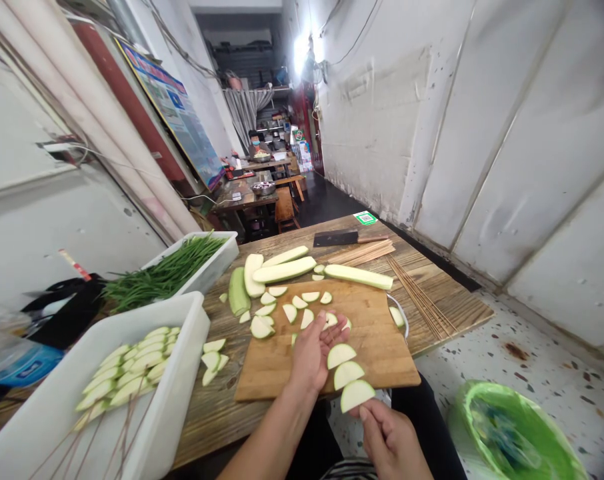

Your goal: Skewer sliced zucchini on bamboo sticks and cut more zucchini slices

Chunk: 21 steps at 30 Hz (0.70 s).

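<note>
Between the thumb and curled fingers of my left hand (309, 357) is a pale zucchini slice (331, 321), over the wooden cutting board (262, 363). My right hand (389, 437) is closed at the near end of a row of three half-round zucchini slices (345, 375); the skewer through them is hidden. Several loose slices (289, 312) lie on the board's far half. Behind them rest long peeled zucchini pieces (285, 270) and a greener piece (239, 292).
A white bin (182, 400) at left holds skewered slices; another tray (229, 250) holds green stalks. A cleaver (336, 238) and bamboo skewers (422, 297) lie on the table. A green-lined bucket (512, 427) stands at right. A person (257, 143) sits far back.
</note>
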### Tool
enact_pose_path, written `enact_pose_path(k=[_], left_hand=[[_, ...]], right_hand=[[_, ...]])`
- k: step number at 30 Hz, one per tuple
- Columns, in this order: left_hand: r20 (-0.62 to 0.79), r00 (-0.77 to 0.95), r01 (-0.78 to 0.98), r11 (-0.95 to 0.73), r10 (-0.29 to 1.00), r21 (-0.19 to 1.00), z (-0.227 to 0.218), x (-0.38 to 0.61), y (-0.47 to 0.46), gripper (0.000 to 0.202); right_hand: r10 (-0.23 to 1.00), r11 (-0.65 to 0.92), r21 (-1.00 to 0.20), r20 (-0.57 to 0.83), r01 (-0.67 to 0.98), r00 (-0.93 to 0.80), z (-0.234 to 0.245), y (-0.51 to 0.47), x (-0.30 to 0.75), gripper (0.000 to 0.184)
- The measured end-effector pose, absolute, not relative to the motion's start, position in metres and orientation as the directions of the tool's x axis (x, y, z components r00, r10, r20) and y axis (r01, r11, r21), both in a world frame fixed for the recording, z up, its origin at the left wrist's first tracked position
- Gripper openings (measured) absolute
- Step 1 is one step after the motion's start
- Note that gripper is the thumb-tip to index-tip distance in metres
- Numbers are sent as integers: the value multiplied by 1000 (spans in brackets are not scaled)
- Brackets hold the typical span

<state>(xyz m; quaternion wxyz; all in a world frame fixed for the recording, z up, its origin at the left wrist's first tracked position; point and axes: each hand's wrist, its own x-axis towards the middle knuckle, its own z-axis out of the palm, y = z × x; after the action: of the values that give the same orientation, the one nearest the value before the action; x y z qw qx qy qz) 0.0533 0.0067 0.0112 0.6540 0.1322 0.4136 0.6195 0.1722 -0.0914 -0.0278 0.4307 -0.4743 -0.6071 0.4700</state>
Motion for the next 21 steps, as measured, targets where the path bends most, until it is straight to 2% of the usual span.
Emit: enact_pose_path(k=[11, 17, 19, 21], left_hand=[[-351, -34, -647, 247, 936, 721, 8, 66, -4, 30], [-331, 74, -695, 286, 941, 660, 14, 59, -3, 45], [-295, 37, -687, 238, 955, 687, 16, 50, 1, 43], [-238, -81, -601, 143, 968, 786, 16, 38, 5, 40]], right_hand=[[985, 129, -976, 106, 174, -133, -29, -85, 175, 34], [983, 151, -975, 130, 163, -130, -33, -82, 180, 30], [986, 133, -978, 115, 158, -119, -36, -80, 184, 29], [990, 114, -981, 99, 158, -97, -40, -78, 188, 28]])
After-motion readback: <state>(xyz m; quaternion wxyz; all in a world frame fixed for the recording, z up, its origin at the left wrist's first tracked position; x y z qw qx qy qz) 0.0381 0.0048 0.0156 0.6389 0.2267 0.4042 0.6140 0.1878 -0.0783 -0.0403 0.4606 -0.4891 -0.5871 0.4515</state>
